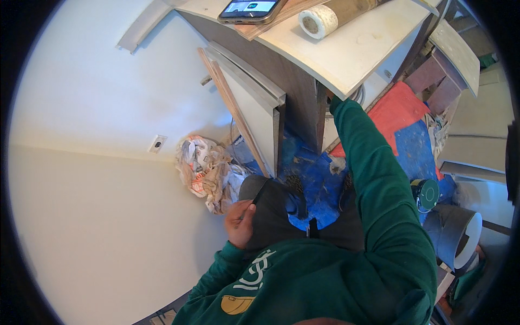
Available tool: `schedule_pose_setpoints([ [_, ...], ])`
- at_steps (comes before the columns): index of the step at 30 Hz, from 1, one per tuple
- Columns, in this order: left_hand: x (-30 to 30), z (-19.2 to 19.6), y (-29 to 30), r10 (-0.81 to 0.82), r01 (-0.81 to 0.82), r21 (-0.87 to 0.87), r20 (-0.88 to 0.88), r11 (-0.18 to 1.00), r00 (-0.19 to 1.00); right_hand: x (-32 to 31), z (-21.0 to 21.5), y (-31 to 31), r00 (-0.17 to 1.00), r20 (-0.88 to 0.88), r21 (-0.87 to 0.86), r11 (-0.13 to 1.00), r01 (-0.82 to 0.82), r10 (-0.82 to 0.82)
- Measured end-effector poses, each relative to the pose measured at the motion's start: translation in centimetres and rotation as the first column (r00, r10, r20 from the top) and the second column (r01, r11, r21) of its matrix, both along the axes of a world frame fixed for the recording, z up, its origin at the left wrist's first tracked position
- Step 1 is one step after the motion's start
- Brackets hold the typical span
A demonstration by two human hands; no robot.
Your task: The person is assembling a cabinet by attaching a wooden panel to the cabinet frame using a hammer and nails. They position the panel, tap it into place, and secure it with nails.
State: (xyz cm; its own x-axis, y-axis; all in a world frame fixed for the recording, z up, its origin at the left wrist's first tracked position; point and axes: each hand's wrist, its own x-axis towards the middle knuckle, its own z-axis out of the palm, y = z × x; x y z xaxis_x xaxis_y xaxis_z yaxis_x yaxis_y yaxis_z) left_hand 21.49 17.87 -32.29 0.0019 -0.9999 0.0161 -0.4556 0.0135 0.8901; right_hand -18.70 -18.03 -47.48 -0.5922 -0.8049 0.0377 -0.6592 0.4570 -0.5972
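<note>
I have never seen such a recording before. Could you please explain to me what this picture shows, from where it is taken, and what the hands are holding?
There is no machine here: a person works with two bare hands. The single picture comes from a wide fisheye camera on the person's head, looking down, so straight edges bend near the rim.

The left hand holds a thin dark object above the thigh; its exact kind is unclear. The right arm reaches forward, and its hand is almost wholly hidden under the corner of a pale top, so I cannot tell what it holds.

On that surface lie a phone, a wooden strip and a brown roll with a white end.
</note>
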Motion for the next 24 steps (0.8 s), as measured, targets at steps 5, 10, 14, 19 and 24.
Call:
schedule_pose_setpoints([
  [5,-3.0,2.7,-1.4,-0.004,0.008,0.066,-0.050,0.998,0.999,-2.8,-1.6,1.7,0.998,0.021,-0.188,0.981,-0.053,0.058],
  [10,-2.8,5.0,-2.5,0.033,-0.028,-0.169,0.027,0.985,0.999,0.9,4.1,14.3,0.750,0.604,-0.499,0.862,0.092,0.269],
  [14,-5.9,8.1,-6.6,-0.082,0.232,-0.519,0.296,0.823,0.952,0.7,9.6,29.6,0.491,0.799,-0.384,0.923,-0.026,0.346],
  [19,-11.4,10.3,-6.1,-0.031,0.483,-0.674,0.565,0.559,0.825,8.6,19.4,35.7,0.207,0.846,-0.489,0.870,-0.066,0.491],
  [24,-14.2,10.3,-4.8,0.022,0.567,-0.664,0.658,0.488,0.752,11.1,22.7,34.8,0.038,0.882,-0.468,0.864,0.185,0.470],
])
